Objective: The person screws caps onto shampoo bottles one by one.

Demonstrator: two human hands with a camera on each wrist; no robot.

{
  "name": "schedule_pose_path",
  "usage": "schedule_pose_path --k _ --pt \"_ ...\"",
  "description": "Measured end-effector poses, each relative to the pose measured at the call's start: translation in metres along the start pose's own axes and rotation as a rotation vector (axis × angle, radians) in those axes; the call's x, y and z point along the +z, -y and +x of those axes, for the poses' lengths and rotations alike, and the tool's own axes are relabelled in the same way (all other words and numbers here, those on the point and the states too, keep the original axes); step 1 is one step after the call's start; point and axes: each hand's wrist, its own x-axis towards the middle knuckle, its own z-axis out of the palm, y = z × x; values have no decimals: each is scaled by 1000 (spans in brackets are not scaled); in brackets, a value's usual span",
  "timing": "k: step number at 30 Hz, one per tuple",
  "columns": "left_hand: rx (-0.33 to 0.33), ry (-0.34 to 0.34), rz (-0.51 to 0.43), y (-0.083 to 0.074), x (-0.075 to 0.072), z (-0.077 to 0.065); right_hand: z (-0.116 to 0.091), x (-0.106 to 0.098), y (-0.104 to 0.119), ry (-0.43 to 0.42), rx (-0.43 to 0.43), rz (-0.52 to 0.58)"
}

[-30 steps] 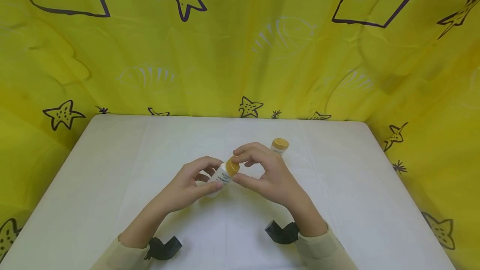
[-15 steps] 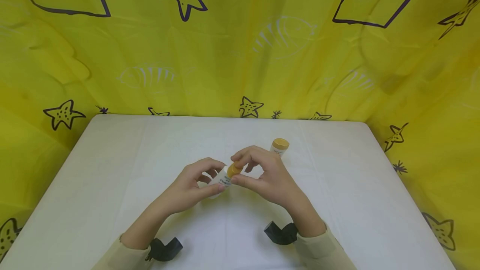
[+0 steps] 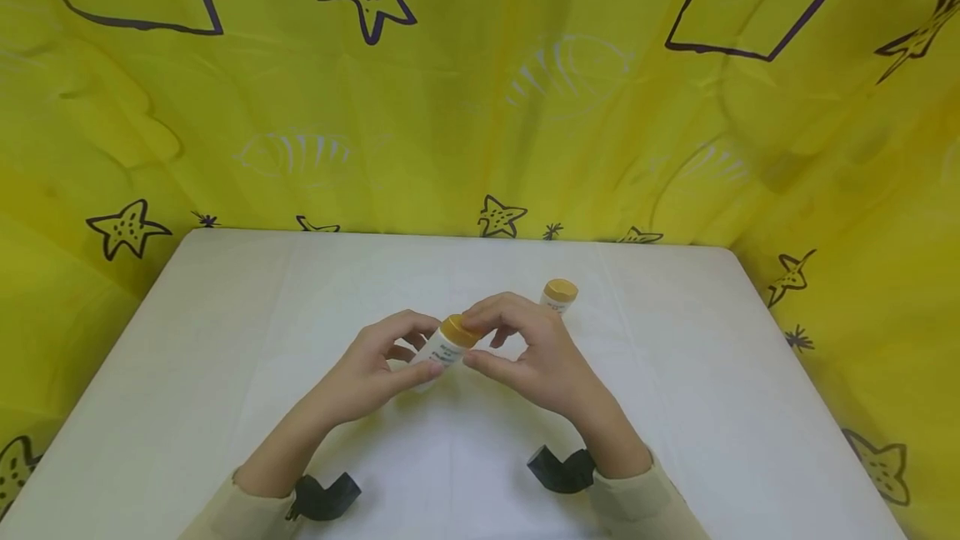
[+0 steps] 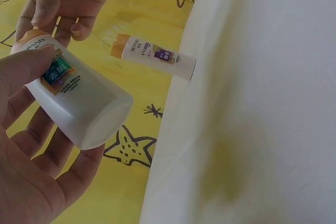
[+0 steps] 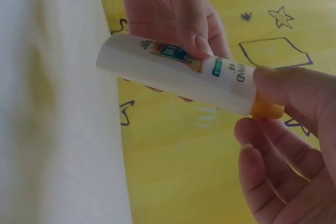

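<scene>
My left hand grips a white plastic bottle, thumb on the label side and fingers behind it. The bottle leans with its orange cap up and to the right. At the cap my right hand pinches, its thumb on one side and fingertips on the other. Small print and a green label mark the bottle, seen from its base end in the left wrist view. Part of the cap is hidden under the right fingers.
A second white bottle with an orange cap stands upright on the white table, just beyond my right hand. Yellow patterned cloth hangs behind and beside the table. A black wrist mount sits on the left forearm, another on the right.
The right fingers have shifted on the cap, and more of its orange top shows now than half a second ago. Both hands stay in nearly the same place. The second bottle has not moved.
</scene>
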Motion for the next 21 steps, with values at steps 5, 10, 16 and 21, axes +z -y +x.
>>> schedule_pose_path --k 5,10,16,21 --pt "6 -7 -7 1 -2 0 -1 0 0 3 -20 -21" --pt "13 -3 -20 3 -2 0 0 -1 0 2 -31 -32" --pt "19 4 -20 4 0 0 0 -1 1 -2 -20 -51" --pt "24 11 -39 3 3 0 0 0 1 -17 -10 -55"
